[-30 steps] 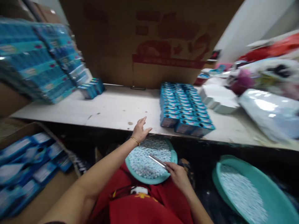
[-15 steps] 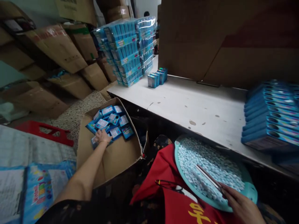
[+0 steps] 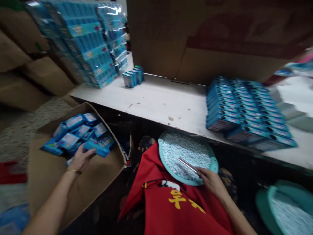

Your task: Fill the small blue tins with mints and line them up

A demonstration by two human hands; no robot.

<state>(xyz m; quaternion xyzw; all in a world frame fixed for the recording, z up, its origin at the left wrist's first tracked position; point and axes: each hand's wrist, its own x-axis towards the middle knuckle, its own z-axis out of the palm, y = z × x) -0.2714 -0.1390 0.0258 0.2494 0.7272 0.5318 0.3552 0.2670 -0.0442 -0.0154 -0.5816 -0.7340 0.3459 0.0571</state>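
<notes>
My left hand [image 3: 80,159] is down in a cardboard box [image 3: 49,176] on the floor at the left, its fingers closed on a small blue box [image 3: 96,148]. More flat blue boxes [image 3: 73,129] lie loose in that cardboard box. My right hand [image 3: 211,179] holds a thin metal tool [image 3: 187,165] over a teal basin [image 3: 212,163] resting on my red apron [image 3: 171,202]. The basin is full of small pale blue pieces [image 3: 182,151].
A white table [image 3: 156,101] runs across in front. A block of several blue boxes [image 3: 244,107] stands on its right part, a few more [image 3: 133,76] at the back left beside wrapped blue stacks [image 3: 93,42]. A second teal basin [image 3: 288,209] sits at lower right. Brown cartons [image 3: 200,36] stand behind.
My left hand went from above the table edge down into the cardboard box and has now closed on a blue box. The right hand keeps the metal tool over the basin.
</notes>
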